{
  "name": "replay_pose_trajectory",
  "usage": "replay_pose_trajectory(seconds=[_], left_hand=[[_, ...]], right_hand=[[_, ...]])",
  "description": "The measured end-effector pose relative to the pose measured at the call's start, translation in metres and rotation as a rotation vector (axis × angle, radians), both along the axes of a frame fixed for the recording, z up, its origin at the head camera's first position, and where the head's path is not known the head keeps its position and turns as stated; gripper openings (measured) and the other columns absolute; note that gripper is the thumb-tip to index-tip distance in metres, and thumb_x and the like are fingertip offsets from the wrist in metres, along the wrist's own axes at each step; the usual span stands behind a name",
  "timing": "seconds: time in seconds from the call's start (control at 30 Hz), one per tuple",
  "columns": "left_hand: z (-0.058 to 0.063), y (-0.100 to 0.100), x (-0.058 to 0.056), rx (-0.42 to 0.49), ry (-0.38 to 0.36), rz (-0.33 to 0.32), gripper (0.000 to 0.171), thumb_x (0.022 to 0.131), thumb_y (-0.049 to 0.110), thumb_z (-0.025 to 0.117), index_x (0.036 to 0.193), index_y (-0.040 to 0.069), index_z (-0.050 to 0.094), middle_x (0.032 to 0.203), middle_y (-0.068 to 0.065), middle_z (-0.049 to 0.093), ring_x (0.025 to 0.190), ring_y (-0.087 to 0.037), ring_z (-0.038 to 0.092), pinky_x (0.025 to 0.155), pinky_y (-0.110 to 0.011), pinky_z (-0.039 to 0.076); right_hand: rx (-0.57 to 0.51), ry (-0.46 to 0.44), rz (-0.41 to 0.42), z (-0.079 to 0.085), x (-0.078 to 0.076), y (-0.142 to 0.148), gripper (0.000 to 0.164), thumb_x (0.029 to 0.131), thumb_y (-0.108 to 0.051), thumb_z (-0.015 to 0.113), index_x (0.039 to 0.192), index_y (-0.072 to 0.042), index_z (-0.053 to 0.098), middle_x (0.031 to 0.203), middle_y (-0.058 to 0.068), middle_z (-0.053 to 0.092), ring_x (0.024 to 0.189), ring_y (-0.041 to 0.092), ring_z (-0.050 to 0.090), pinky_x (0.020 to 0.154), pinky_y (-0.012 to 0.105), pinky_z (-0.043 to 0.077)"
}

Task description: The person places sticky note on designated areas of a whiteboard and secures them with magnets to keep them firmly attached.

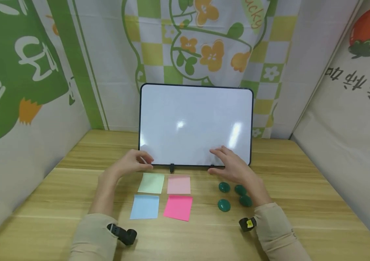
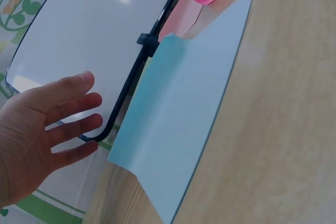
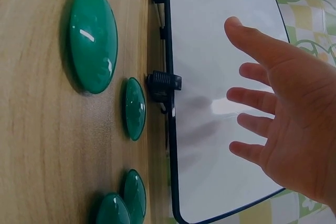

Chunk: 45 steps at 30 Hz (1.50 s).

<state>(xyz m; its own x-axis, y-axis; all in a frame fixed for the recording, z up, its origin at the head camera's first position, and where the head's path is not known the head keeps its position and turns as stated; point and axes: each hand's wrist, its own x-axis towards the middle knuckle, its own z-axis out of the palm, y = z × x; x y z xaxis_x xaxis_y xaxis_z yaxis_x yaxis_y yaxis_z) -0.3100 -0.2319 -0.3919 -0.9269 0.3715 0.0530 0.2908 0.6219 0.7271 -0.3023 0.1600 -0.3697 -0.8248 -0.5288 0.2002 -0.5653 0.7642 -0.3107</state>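
Observation:
A whiteboard (image 1: 194,119) with a black frame stands upright on small black feet (image 1: 172,168). My left hand (image 1: 135,160) hovers by its lower left corner, fingers relaxed and holding nothing. Near the lower right part of the board is my right hand (image 1: 232,165), its fingers spread and holding nothing. Four sticky notes lie between the arms: light green (image 1: 151,183), pale pink (image 1: 179,184), blue (image 1: 144,207) and bright pink (image 1: 178,207). In the left wrist view the blue note (image 2: 178,98) shows a bent-up edge. Several green round magnets (image 1: 224,205) lie below my right hand.
The wooden table (image 1: 204,239) carries everything. Patterned cloth (image 1: 155,47) hangs behind the board, with printed cloth walls (image 1: 345,119) on both sides. Black wrist cameras (image 1: 123,234) sit on both sleeves.

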Motion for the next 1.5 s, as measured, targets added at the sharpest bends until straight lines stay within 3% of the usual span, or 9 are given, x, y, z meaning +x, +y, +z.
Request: replay_pose_trajectory(seconds=[0.27, 0.47, 0.8, 0.97, 1.27, 1.5], left_hand=[[-0.005, -0.006, 0.000, -0.041, -0.002, 0.021, 0.029, 0.088, 0.021, 0.075, 0.110, 0.003, 0.071, 0.101, -0.007, 0.072, 0.094, -0.019, 0.064, 0.086, -0.034, 0.051], [-0.008, -0.010, 0.002, -0.090, -0.019, 0.056, 0.024, 0.090, 0.024, 0.072, 0.109, 0.008, 0.073, 0.103, -0.003, 0.072, 0.098, -0.019, 0.063, 0.093, -0.042, 0.050], [-0.012, -0.014, 0.004, -0.072, -0.042, 0.048, 0.028, 0.090, 0.024, 0.072, 0.113, 0.007, 0.071, 0.111, -0.007, 0.072, 0.108, -0.025, 0.063, 0.101, -0.051, 0.047], [-0.014, -0.018, 0.004, -0.085, -0.075, 0.061, 0.030, 0.087, 0.027, 0.076, 0.111, 0.010, 0.072, 0.110, -0.006, 0.071, 0.106, -0.023, 0.062, 0.099, -0.050, 0.048], [-0.017, -0.020, 0.003, -0.104, -0.095, 0.072, 0.029, 0.085, 0.027, 0.077, 0.109, 0.010, 0.074, 0.104, -0.006, 0.069, 0.095, -0.020, 0.058, 0.084, -0.035, 0.047], [-0.019, -0.021, 0.001, -0.106, -0.098, 0.055, 0.030, 0.086, 0.027, 0.076, 0.110, 0.010, 0.074, 0.109, -0.008, 0.071, 0.101, -0.023, 0.060, 0.092, -0.044, 0.048]], right_hand=[[0.011, 0.009, 0.001, 0.000, 0.001, 0.001, 0.071, 0.090, -0.045, 0.071, 0.147, -0.011, 0.047, 0.147, 0.015, 0.046, 0.139, 0.036, 0.042, 0.111, 0.053, 0.039], [0.012, -0.017, -0.013, 0.000, 0.002, 0.000, 0.066, 0.090, -0.045, 0.071, 0.144, -0.013, 0.051, 0.144, 0.016, 0.050, 0.136, 0.036, 0.044, 0.109, 0.054, 0.040], [0.043, -0.057, 0.013, 0.001, 0.001, 0.000, 0.056, 0.090, -0.040, 0.072, 0.136, -0.010, 0.058, 0.133, 0.009, 0.059, 0.127, 0.030, 0.050, 0.105, 0.049, 0.045], [0.044, -0.071, 0.019, 0.000, 0.001, 0.001, 0.056, 0.090, -0.039, 0.072, 0.136, -0.011, 0.058, 0.131, 0.009, 0.059, 0.126, 0.029, 0.050, 0.104, 0.049, 0.045], [0.061, -0.094, 0.022, -0.002, 0.000, 0.003, 0.055, 0.090, -0.040, 0.072, 0.136, -0.012, 0.058, 0.132, 0.008, 0.060, 0.124, 0.028, 0.050, 0.103, 0.049, 0.046], [0.066, -0.171, 0.022, -0.004, -0.002, 0.006, 0.058, 0.087, -0.038, 0.076, 0.137, -0.013, 0.058, 0.132, 0.008, 0.059, 0.124, 0.029, 0.052, 0.103, 0.050, 0.046]])
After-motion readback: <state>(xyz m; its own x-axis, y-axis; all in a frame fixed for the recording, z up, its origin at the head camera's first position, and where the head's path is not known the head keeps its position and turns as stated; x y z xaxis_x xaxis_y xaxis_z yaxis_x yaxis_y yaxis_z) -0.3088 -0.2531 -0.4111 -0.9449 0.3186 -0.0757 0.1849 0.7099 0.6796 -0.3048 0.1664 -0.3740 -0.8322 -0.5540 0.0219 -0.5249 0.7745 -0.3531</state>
